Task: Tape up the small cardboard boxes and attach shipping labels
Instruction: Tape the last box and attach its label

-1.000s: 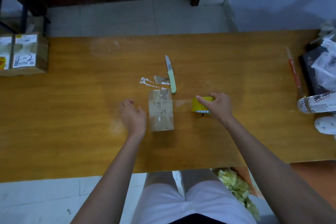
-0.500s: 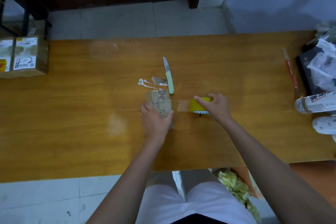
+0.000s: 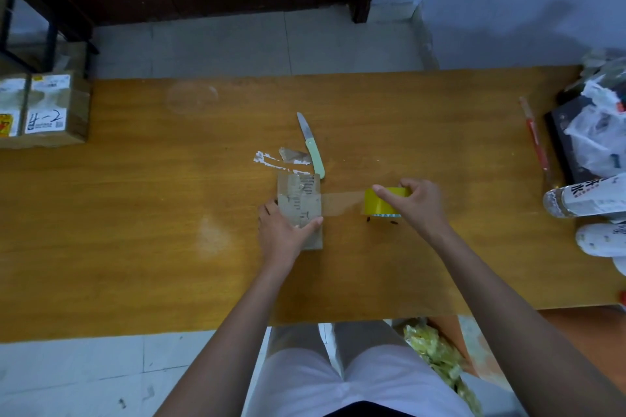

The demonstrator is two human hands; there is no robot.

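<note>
One small box (image 3: 299,203), one tape roll (image 3: 382,201), one knife (image 3: 313,151), two labelled boxes (image 3: 50,112), two hands (image 3: 281,234)

Box (image 3: 299,200): near-left corner hidden under left hand (image 3: 281,237); printing on top too blurred to read. Tape roll (image 3: 384,201): right part behind right hand (image 3: 420,205). Labelled boxes (image 3: 40,112) cut by left edge. Bottle (image 3: 586,198), bags (image 3: 599,135) cut by right edge. Scraps (image 3: 281,159) beside knife (image 3: 313,149): material unclear.
</note>
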